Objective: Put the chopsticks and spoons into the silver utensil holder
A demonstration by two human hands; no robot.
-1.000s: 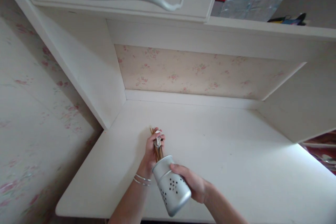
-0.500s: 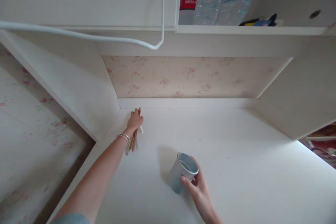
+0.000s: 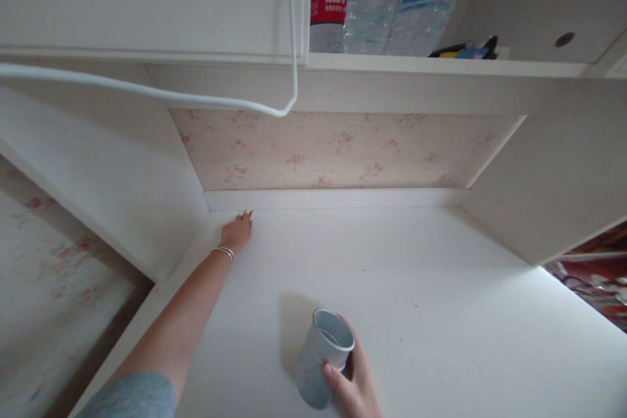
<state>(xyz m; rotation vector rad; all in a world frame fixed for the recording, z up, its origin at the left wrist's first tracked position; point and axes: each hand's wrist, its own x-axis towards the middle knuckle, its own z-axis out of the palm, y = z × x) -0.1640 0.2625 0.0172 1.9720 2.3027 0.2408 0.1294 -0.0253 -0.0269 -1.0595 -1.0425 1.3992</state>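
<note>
**Head view, both hands on the desk.** My left hand (image 3: pixel 236 232), with bangles (image 3: pixel 225 251) at the wrist, is stretched to the back left corner of the white desk top (image 3: pixel 416 287). Its fingertips lie just short of the ledge under the floral back panel (image 3: pixel 333 150). I see this hand from behind, palm down, with the fingers drawn loosely together. A trace of orange shows at the tips, and I cannot tell whether the hand holds something there or nothing at all.

My right hand (image 3: pixel 353 382) is closed round the metal cup (image 3: pixel 309 366) near the front edge, well apart from the left hand. The thumb lies across the near wall and the fingers are hidden behind the far one. The cup rests on the desk with its mouth up, leaning a little to the left. What I can see of its inside looks empty.

**Step in hand, as I judge it:** the left hand works at the corner while the right holds the cup in place.

**What a next move calls for:** drawing the left hand back needs the palm to clear whatever may lie beneath it. Moving the cup needs it brought upright first, with the thumb kept firm on the smooth wall.

Above hang a white cable (image 3: pixel 147 93) and a shelf (image 3: pixel 441 65) with water bottles (image 3: pixel 372 0).
</note>
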